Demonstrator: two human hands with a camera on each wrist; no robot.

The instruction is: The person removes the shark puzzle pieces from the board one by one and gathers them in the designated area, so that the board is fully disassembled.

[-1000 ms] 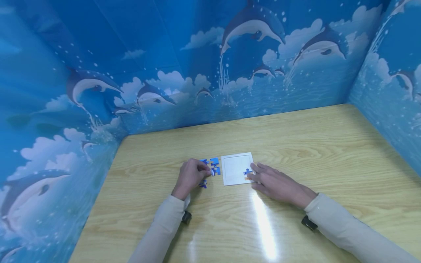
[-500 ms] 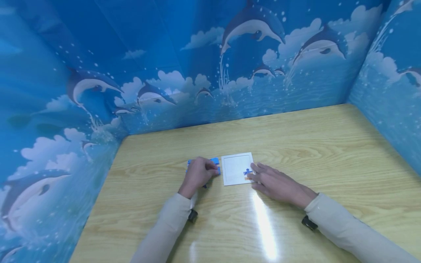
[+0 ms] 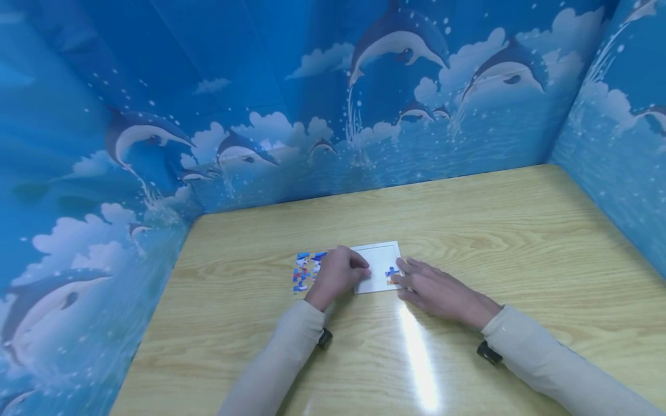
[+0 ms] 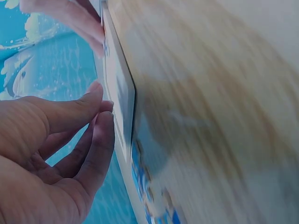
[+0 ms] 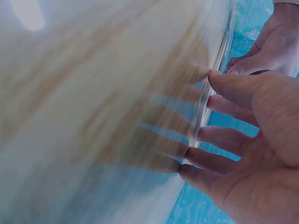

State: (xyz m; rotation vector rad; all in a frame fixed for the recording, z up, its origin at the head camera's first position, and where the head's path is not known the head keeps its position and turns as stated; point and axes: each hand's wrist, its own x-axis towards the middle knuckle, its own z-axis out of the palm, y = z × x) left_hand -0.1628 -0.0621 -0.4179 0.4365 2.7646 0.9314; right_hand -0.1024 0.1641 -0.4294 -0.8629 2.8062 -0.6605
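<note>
My left hand (image 3: pixel 339 274) is over the left part of a white square puzzle tray (image 3: pixel 377 252). Its thumb and fingertips (image 4: pixel 97 93) are pinched together on a small puzzle piece, which the fingers almost wholly hide. One blue, white and orange corner piece (image 3: pixel 391 271) lies in the tray's lower right. My right hand (image 3: pixel 439 292) rests at the tray's right edge with fingers spread, fingertips (image 5: pixel 198 135) touching the rim. Left of the tray lie several loose puzzle pieces (image 3: pixel 302 274), partly covered by my left hand.
The pieces and tray lie on a wood-grain table (image 3: pixel 468 225). A blue dolphin-printed curtain (image 3: pixel 322 138) stands along its back and sides. A bright light reflection (image 3: pixel 418 358) crosses the tabletop in front of the tray.
My left hand has moved right, from among the loose pieces to over the tray's left part. More loose pieces on the left are uncovered. The right hand has stayed in place.
</note>
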